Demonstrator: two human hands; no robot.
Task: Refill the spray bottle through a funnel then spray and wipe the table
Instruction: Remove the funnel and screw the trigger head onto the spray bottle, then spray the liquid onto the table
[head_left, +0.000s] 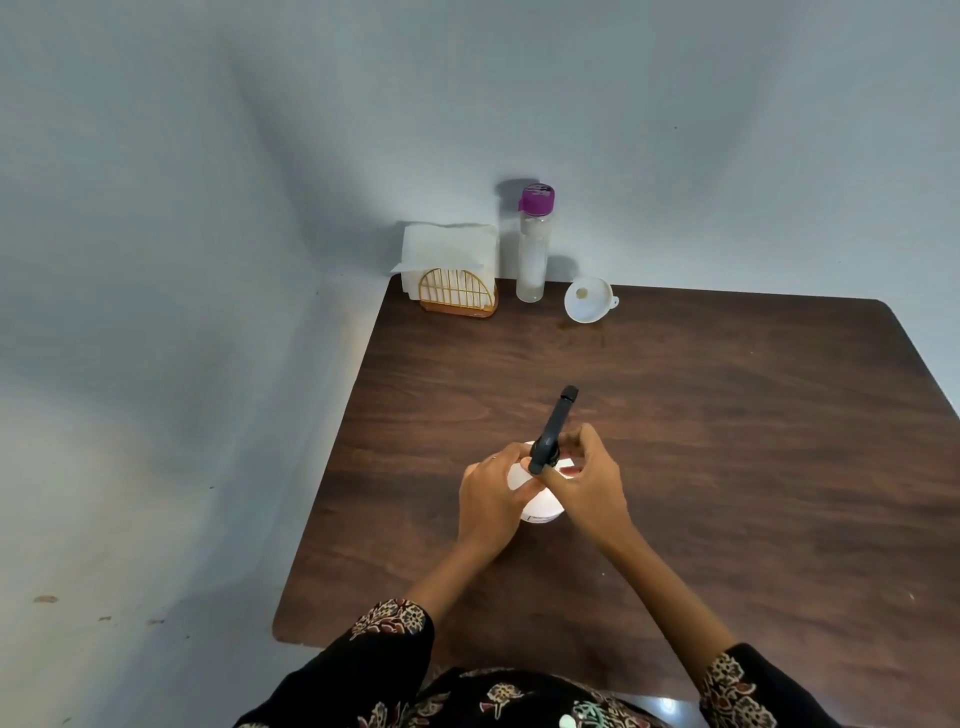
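Both hands on spray bottle (540, 501) | left hand (491, 499) grip wraps body | right hand (587, 480) grip pinches black sprayer head (553, 434)

White spray bottle (540, 501); purple-capped bottle (534, 249)

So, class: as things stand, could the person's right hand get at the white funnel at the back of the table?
Probably yes: bare table lies between the right hand and the funnel. But that hand grips the spray bottle head and must let go first.
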